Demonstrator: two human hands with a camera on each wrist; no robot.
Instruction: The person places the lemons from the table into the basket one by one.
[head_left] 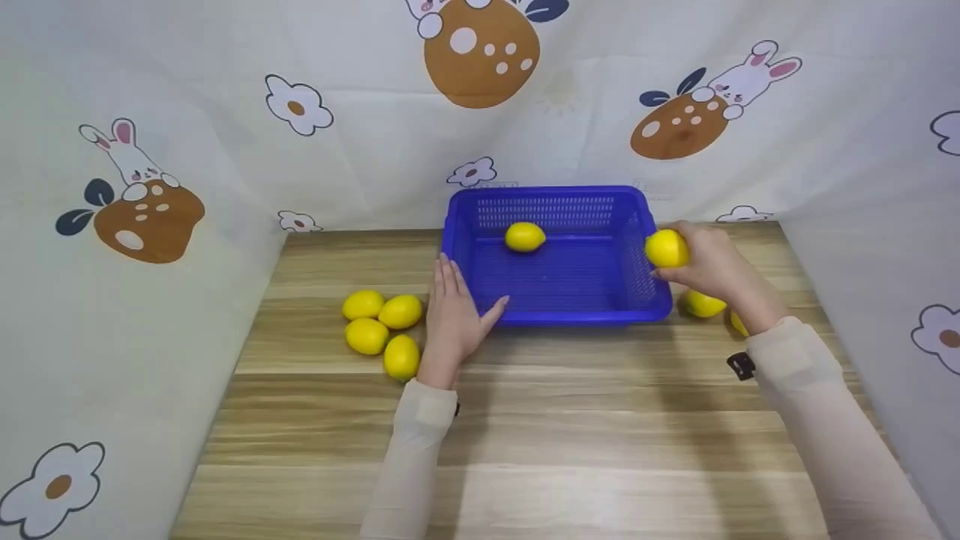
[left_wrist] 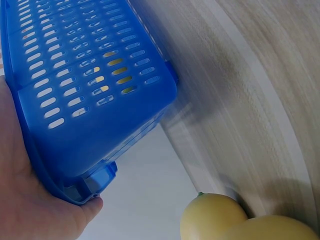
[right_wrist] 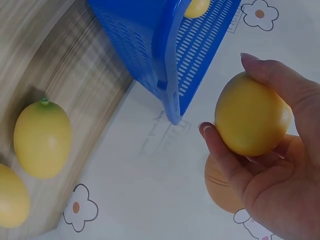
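A blue plastic basket (head_left: 555, 318) with slotted walls stands at the back of the table, and one lemon (head_left: 525, 237) lies inside it. My left hand (head_left: 454, 319) rests on the basket's left rim near the front corner, its fingers straight and its thumb spread over the front edge. At the basket's right side, my right hand (head_left: 711, 261) holds a lemon (head_left: 667, 248) between thumb and fingers, level with the rim. The right wrist view shows this lemon (right_wrist: 252, 115) well apart from the basket wall (right_wrist: 131, 45).
Several lemons (head_left: 366, 336) are grouped on the table left of my left hand. Two more lemons (head_left: 703, 303) lie right of the basket, partly hidden under my right arm. A printed cloth (head_left: 360, 165) hangs behind and beside the wooden table (head_left: 555, 427).
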